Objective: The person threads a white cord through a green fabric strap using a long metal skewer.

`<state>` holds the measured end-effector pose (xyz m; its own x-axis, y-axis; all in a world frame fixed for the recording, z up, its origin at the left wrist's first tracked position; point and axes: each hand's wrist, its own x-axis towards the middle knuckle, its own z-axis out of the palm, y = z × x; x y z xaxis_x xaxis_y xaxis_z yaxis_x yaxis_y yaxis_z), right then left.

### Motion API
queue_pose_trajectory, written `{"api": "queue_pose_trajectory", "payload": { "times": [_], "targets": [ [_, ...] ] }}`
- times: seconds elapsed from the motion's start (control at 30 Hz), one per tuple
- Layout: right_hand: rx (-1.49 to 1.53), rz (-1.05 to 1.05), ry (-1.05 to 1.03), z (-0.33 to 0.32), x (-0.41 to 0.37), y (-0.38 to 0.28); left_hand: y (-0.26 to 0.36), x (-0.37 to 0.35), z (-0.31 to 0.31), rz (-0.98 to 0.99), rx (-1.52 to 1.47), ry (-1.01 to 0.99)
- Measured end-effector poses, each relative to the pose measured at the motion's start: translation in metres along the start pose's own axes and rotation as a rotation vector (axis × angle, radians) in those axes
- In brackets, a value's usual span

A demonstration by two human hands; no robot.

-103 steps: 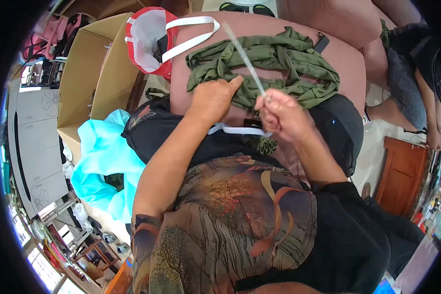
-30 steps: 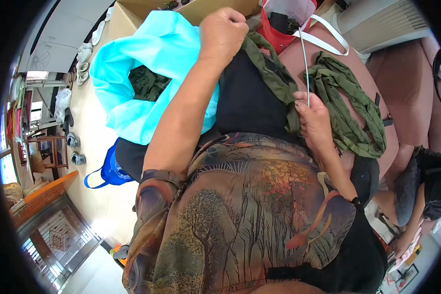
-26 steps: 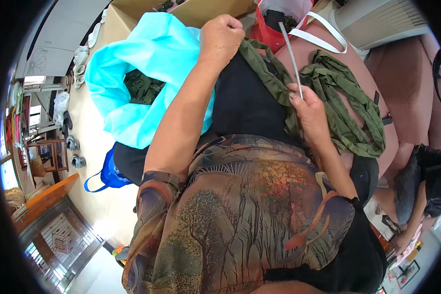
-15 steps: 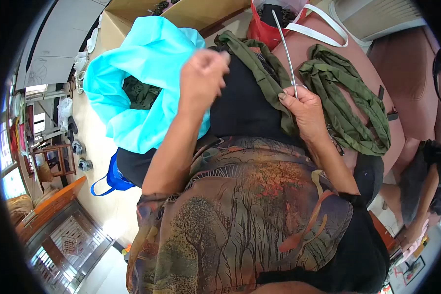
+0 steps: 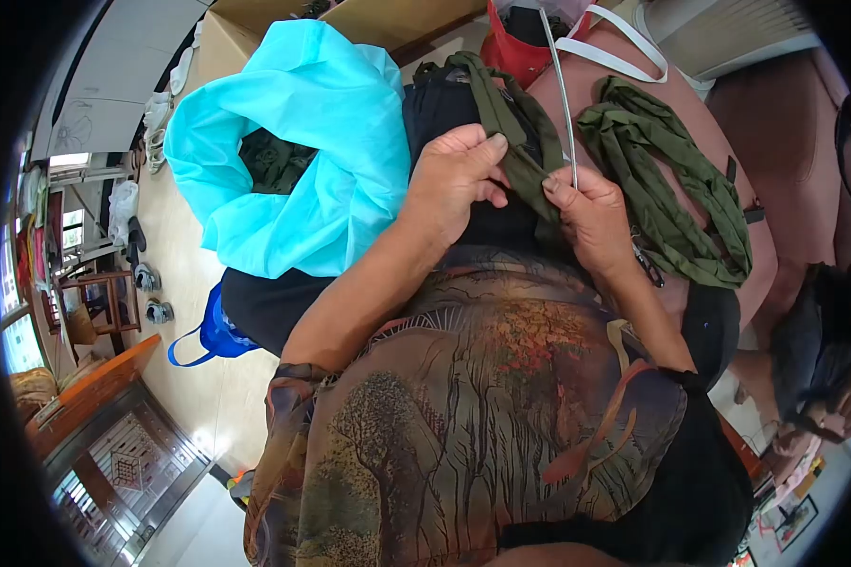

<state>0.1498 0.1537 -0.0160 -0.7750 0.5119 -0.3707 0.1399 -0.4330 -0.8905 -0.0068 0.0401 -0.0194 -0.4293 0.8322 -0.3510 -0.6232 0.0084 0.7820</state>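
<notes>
Olive-green fabric strap (image 5: pixel 511 132), long and narrow, lies across the black cloth (image 5: pixel 440 99) on the person's lap and runs from the knee towards the body. The left hand (image 5: pixel 454 184) is closed on it, thumb and fingertips pinching its middle. The right hand (image 5: pixel 591 222) grips its near end in a closed fist. Held at two points like this, the short stretch between the hands looks kept flat and under control.

The right hand also clasps a thin silver metal rod (image 5: pixel 560 85), which stands nearly upright and points away from the body. Its angle seems to keep it clear of the cloth while both hands are busy.

Just beside the right hand, a loose heap of similar green straps (image 5: pixel 676 180) rests on a pinkish-brown cushioned seat (image 5: pixel 714 113), within easy reach. On the left side, a bright turquoise plastic bag (image 5: pixel 321 123) sits open against the knee, with more green fabric visible inside. A red bag with white handles (image 5: pixel 511 47) stands beyond the lap.
</notes>
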Motion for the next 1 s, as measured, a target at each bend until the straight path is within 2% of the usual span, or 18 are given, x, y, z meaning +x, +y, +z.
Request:
{"api": "queue_pose_trajectory", "payload": {
  "times": [0.13, 0.23, 0.33, 0.5, 0.6, 0.7, 0.8, 1.0],
  "targets": [
    [0.078, 0.031, 0.022, -0.002, 0.003, 0.005, 0.002, -0.005, -0.002, 0.027, -0.169, -0.033],
    [0.052, 0.005, 0.012, -0.005, 0.007, 0.008, 0.0, -0.004, -0.006, 0.054, -0.175, -0.087],
    [-0.032, -0.107, 0.041, 0.002, 0.012, 0.003, 0.002, -0.007, -0.001, 0.14, 0.009, -0.042],
    [-0.108, -0.201, 0.08, 0.023, 0.018, -0.026, 0.003, -0.008, 0.008, 0.174, 0.093, 0.018],
    [-0.4, -0.286, 0.053, 0.016, 0.03, -0.014, 0.003, -0.008, 0.006, 0.189, 0.16, 0.042],
    [-0.307, -0.241, 0.033, 0.019, 0.029, -0.02, 0.001, -0.008, 0.001, 0.15, 0.07, 0.029],
    [0.018, -0.037, -0.014, 0.019, 0.028, -0.023, 0.003, -0.01, 0.002, 0.077, -0.085, -0.005],
    [0.279, 0.092, -0.107, 0.015, 0.03, -0.021, 0.002, -0.006, 0.0, 0.019, -0.205, -0.065]
  ]
}}
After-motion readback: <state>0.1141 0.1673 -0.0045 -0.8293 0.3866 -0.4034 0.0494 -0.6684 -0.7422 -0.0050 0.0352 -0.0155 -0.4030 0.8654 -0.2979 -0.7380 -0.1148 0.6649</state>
